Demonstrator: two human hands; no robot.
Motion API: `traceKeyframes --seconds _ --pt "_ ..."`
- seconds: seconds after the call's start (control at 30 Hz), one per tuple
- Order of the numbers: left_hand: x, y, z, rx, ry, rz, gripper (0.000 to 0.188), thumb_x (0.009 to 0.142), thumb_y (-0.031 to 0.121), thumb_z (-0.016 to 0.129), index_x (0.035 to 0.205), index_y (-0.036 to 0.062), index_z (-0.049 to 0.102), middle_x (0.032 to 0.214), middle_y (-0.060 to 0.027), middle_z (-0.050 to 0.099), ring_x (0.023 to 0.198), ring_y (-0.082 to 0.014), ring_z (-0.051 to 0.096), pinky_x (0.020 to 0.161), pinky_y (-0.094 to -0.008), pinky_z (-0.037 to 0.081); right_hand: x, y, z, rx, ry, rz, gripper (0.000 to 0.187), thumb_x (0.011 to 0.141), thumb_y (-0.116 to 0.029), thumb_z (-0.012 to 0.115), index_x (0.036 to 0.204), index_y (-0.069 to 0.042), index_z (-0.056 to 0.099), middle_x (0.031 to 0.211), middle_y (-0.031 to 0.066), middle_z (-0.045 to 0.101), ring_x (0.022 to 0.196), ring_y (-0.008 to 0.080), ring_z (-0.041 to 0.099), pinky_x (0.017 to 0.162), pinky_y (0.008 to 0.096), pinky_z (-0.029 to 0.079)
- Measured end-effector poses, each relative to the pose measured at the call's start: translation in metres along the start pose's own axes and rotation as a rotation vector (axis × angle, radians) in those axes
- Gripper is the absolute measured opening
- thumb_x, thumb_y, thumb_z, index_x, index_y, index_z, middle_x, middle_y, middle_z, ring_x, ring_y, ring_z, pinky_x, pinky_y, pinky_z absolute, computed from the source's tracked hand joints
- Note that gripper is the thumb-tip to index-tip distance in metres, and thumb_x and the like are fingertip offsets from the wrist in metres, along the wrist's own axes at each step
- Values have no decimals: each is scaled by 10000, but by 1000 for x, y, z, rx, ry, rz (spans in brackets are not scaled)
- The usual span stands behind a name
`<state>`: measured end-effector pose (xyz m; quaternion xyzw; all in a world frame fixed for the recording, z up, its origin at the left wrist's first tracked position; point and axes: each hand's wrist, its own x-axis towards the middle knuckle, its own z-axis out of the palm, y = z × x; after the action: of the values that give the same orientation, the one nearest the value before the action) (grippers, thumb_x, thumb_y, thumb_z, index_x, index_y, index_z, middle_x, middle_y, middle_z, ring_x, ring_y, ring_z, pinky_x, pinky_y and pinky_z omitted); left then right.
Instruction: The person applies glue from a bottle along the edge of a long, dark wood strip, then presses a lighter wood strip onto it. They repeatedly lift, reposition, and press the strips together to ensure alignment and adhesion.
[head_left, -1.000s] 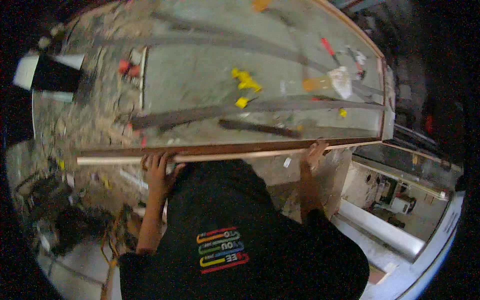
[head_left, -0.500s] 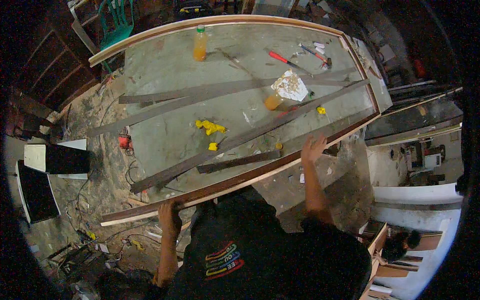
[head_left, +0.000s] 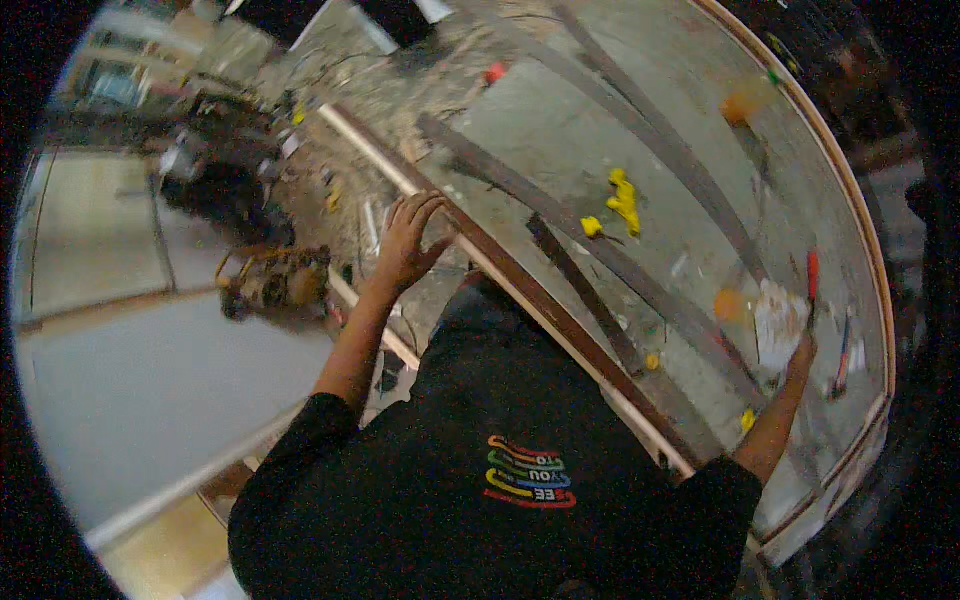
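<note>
Wooden frame rail (head_left: 520, 290), reddish-brown with a pale lower edge, runs diagonally from upper left to lower right across the head view; it borders a large glazed panel (head_left: 700, 130) whose far edge curves along the upper right. I see my left hand (head_left: 408, 238) resting on the near rail toward its upper-left end, fingers (head_left: 425, 205) spread and laid over the wood, palm against it. My right hand (head_left: 800, 350) reaches well out over the panel, close to a crumpled white rag (head_left: 778, 322); the hand is small and blurred here, so I cannot tell whether it is spread or closed, nor whether it touches the rag. Both forearms come up from my black shirt (head_left: 500, 470), which fills the lower middle.

Through or on the panel lie several long dark slats (head_left: 600, 250) running roughly parallel to the rail. Yellow scraps (head_left: 622, 198) sit near the panel's middle, with a smaller yellow piece just beside them. A red-handled tool (head_left: 812, 275) lies just beyond the rag, and a second slim tool (head_left: 840, 365) lies near the right rim. An orange blur (head_left: 748, 100) shows toward the far edge.

Left of the rail, the floor (head_left: 330, 90) is littered with debris and dark clutter (head_left: 225, 180); a pale board (head_left: 130, 380) spans the lower left.
</note>
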<state>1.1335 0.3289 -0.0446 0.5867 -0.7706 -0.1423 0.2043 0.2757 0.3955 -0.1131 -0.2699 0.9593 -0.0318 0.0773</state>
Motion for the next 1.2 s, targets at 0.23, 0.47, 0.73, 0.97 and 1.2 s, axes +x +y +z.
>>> traceKeyframes --seconds 0.23,0.47,0.73,0.97,1.2 --pt "-102 19 56 -146 163 -481 478 857 198 778 1282 75 597 1280 -161 630 1196 -357 589 1006 -457 458 71 8 9 -8 -22 23 392 949 -186 659 1289 -30 539 1210 163 601 1137 326 559 967 465 464" --pt "-129 52 100 -490 202 -664 379 956 234 696 1264 32 607 1197 -132 681 1035 -248 675 891 -376 525 85 21 4 68 26 23 407 937 -164 678 1298 -38 539 1196 156 614 1123 310 569 950 448 478" --pt "-11 -7 104 -1290 650 -1052 617 926 346 741 1349 -19 478 1207 -129 613 1038 -226 627 904 -354 507 61 45 -54 248 283 34 427 922 -138 698 1308 -47 539 1178 149 629 1107 291 581 931 428 495" --pt "43 -33 92 -924 759 -1020 867 745 304 890 1336 -25 347 1229 -179 566 1095 -245 599 937 -362 516 12 76 -169 482 647 -18 448 910 -115 717 1317 -55 539 1164 142 642 1093 275 592 914 411 509" --pt "48 -30 71 -691 537 -939 856 742 173 833 1397 -29 320 1283 -210 545 1184 -294 556 1046 -418 447 -96 64 -250 623 862 -142 472 897 -92 735 1326 -62 539 1149 136 655 1079 258 603 897 394 523"
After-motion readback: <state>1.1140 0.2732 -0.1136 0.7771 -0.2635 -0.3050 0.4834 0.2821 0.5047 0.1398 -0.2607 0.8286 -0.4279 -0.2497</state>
